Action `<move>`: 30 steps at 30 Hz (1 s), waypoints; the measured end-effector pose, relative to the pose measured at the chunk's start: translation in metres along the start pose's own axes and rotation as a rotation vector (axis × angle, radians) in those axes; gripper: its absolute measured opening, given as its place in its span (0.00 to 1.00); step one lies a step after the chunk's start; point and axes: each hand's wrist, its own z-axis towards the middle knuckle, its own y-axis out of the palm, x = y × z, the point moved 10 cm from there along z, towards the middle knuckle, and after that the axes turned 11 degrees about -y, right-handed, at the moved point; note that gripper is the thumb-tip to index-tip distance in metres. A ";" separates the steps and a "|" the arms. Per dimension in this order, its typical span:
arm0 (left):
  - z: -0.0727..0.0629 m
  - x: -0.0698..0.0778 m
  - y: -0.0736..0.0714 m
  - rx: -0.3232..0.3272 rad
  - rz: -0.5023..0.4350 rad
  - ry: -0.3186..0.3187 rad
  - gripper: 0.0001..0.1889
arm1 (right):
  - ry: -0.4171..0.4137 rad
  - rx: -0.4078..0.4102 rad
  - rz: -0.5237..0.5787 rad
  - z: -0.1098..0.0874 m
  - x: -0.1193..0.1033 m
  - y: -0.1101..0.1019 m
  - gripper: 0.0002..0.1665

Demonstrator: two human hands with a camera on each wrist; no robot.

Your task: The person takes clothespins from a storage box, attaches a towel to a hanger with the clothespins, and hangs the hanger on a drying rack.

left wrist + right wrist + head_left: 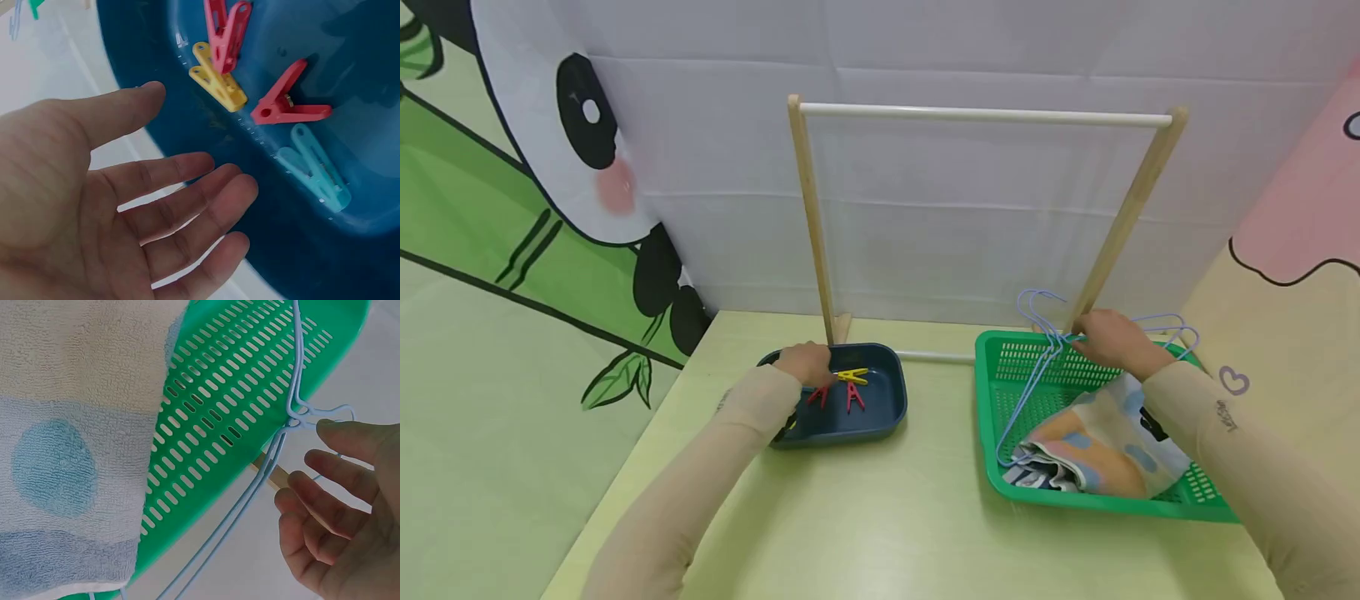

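Note:
In the head view my left hand (806,364) is over the left rim of a dark blue basin (891,408). Its fingers are spread and relaxed in the left wrist view, with two red clothespins (289,103), a yellow clothespin (219,81) and a light blue clothespin (317,172) lying beyond the fingertips. My right hand (1112,340) reaches to the back rim of a green basket (987,400). Thin blue hangers (294,394) lean over that rim; the thumb tip is right at their hooks, while the fingers stay loosely bent and apart from the thumb.
A folded patterned towel (1112,442) lies in the basket. Behind both containers stands a wooden rack with a white top bar (985,114) and a low white bar (936,357). The pale tabletop (895,517) meets a white cloth backdrop (970,250).

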 end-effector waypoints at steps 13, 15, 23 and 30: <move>0.020 -0.002 0.021 -0.008 0.039 -0.083 0.17 | 0.044 -0.030 -0.011 0.006 0.010 0.013 0.16; 0.022 -0.003 0.024 -0.008 0.040 -0.094 0.16 | 0.042 -0.020 -0.011 0.006 0.010 0.015 0.16; 0.023 -0.001 0.028 -0.032 0.027 -0.117 0.16 | 0.041 0.028 -0.019 0.009 0.009 0.013 0.12; 0.026 0.003 0.036 -0.059 0.023 -0.122 0.18 | 0.048 0.040 -0.010 0.012 0.015 0.016 0.08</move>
